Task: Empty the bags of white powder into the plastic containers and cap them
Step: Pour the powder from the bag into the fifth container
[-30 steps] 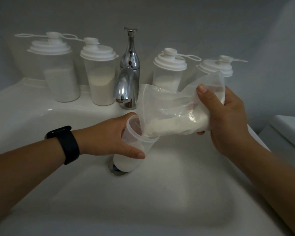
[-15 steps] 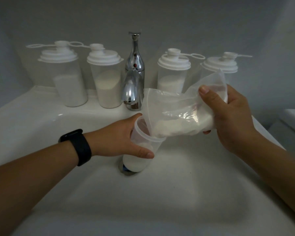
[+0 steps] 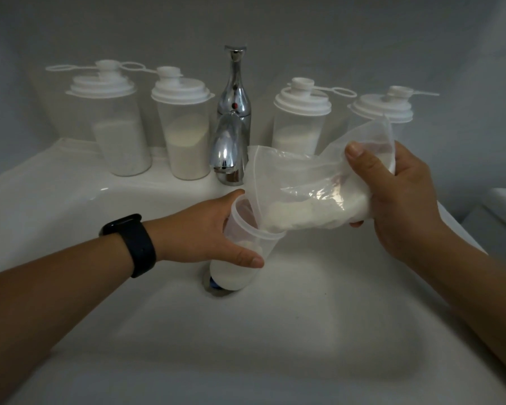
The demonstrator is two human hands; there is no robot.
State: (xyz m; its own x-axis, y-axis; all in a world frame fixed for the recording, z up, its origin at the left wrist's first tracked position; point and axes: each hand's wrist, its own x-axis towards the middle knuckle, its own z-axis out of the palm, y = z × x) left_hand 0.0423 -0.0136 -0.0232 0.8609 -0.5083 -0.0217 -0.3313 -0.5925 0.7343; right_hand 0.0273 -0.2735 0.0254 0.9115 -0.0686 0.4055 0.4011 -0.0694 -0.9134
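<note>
Four capped containers (image 3: 184, 127) sit behind the sink (image 3: 70, 206) while the left hand (image 3: 211, 232) has its fingers wrapped around an open container (image 3: 246, 247) over the drain, and the right hand (image 3: 392, 197) grips a tilted powder bag (image 3: 310, 194), mouth inside the rim.

Powder is leaving the bag (image 3: 319, 197): the white heap inside it is thinning and sliding toward the mouth tucked into the open container (image 3: 243, 244), and the white level in that container is rising compared with a second ago. The right hand (image 3: 392, 200) is tipping the bag's closed end slightly higher above the container's rim.
</note>
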